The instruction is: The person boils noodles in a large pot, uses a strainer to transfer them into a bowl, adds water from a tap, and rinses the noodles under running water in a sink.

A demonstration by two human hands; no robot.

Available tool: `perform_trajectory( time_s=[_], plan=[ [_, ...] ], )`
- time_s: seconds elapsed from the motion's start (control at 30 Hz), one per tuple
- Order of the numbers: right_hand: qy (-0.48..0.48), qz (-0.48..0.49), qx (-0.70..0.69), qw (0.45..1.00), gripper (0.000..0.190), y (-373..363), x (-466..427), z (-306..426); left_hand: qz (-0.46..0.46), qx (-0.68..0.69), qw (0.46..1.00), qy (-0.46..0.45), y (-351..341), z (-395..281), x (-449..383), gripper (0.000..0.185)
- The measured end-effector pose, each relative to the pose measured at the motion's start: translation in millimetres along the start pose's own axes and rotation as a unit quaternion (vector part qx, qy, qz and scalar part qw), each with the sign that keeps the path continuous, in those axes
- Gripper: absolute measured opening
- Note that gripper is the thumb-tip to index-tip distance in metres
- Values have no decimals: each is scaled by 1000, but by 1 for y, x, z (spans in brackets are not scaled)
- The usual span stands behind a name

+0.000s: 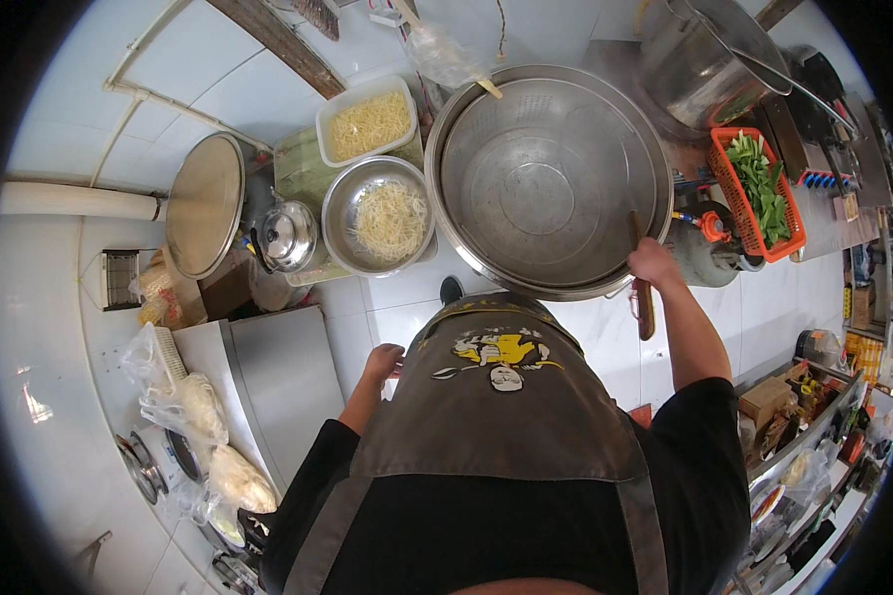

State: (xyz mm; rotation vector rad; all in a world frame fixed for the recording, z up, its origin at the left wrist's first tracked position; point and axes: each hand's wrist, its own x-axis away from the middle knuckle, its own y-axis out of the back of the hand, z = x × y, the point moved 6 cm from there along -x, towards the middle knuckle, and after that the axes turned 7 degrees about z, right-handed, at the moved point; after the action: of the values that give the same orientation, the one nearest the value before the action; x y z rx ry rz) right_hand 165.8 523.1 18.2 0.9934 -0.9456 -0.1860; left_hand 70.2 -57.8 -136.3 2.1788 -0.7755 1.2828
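My right hand (653, 262) grips a flat brown wooden stick (644, 312) at the near right rim of a large round metal pan (536, 193). The stick's far end reaches over the pan's inside; its near end, with a bit of red string, hangs outside the rim. Inside, the pan shows bare metal with perforated patches on its wall. It sits within a wider metal rim (446, 230). My left hand (385, 362) hangs beside the apron (491, 416), fingers partly hidden. Left of the pan are a metal bowl of bean sprouts (389, 223) and a plastic tub of yellowish shreds (370, 126).
A lidded metal kettle (289, 230) and a large round lid (205, 204) stand at left. An orange basket of leafy greens (760, 190) sits right, near a gas cylinder (703, 253). A tall stockpot (707, 74) is behind. A grey cabinet (290, 387) stands left; crowded shelves (804, 446) line the right.
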Motion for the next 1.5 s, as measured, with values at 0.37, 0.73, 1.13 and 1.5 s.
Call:
perform_trajectory(
  time_s=[0.37, 0.73, 1.13, 1.5],
  plan=[
    [47, 227, -132, 964, 18, -92, -41, 55, -19, 67, 998, -10, -44, 16, 13, 28],
    [23, 361, -551, 752, 16, -69, 55, 25, -68, -52, 996, 18, -71, 77, 63, 38],
    [11, 305, -750, 587, 27, -150, 167, 45, -13, 115, 992, -50, 32, 86, 15, 29],
    [149, 94, -584, 793, 35, -119, 219, 179, -33, 107, 991, 73, 148, 244, 52, 26]
  ],
)
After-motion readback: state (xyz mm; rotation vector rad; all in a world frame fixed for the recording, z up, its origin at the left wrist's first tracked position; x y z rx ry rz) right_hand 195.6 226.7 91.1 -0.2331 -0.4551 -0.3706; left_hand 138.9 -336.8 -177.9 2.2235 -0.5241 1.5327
